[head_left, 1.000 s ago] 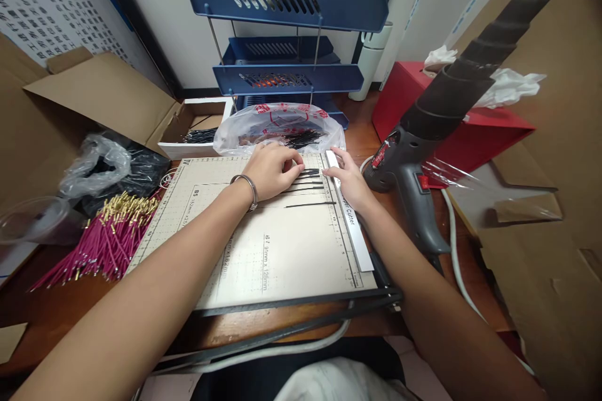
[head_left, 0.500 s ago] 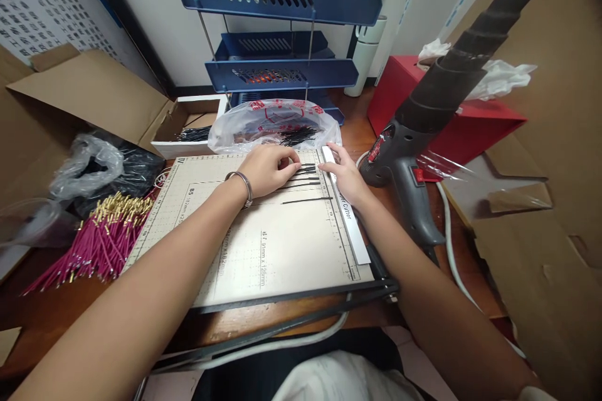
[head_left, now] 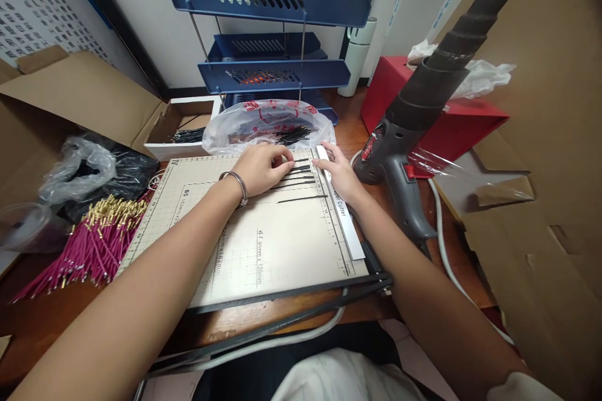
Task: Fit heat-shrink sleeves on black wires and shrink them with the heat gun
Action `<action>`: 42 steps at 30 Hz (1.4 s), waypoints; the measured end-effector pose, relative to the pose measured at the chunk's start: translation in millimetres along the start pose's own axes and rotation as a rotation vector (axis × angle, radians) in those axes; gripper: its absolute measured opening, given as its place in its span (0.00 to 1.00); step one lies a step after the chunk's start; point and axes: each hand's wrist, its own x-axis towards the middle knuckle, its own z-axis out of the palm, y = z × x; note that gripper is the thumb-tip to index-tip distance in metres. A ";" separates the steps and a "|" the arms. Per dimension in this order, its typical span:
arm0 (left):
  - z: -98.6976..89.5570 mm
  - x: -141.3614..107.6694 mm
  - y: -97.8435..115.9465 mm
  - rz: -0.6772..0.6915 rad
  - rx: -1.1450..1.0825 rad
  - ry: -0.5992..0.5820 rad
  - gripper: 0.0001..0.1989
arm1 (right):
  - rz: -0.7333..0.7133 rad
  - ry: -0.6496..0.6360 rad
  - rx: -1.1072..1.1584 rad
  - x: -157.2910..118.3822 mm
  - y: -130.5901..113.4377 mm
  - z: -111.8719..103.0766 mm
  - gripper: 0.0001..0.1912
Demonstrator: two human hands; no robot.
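l. hand (head_left: 258, 169) covers the left part of most of the black strips (head_left: 301, 199), thumb & fingers close tog. (can't tell if they're pinching one). r. hand (head_left: 342, 178) has thumb & fingers spread over the top of the white bar (head_left: 350, 235). strips lie approx. parallel on the cutter board (head_left: 291, 244), right ends uneven; prob. best to nudge lightly, 1 at a time, keeping neighbours flat.

Black strips (head_left: 302, 199), cream board (head_left: 291, 244) (gridded)
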 end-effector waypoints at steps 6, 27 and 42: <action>-0.9 -0.7 0.5 0.009 0.000 -0.006 0.12 | 0.008 0.004 0.021 -0.2 -1.3 1.2 0.40; -2.1 -0.2 1.6 -0.016 -0.013 -0.029 0.12 | -0.002 0.015 0.039 5.2 7.5 -1.0 0.35; -1.4 -0.8 0.6 -0.008 -0.011 -0.018 0.12 | -0.006 0.025 0.040 5.3 8.6 -0.7 0.37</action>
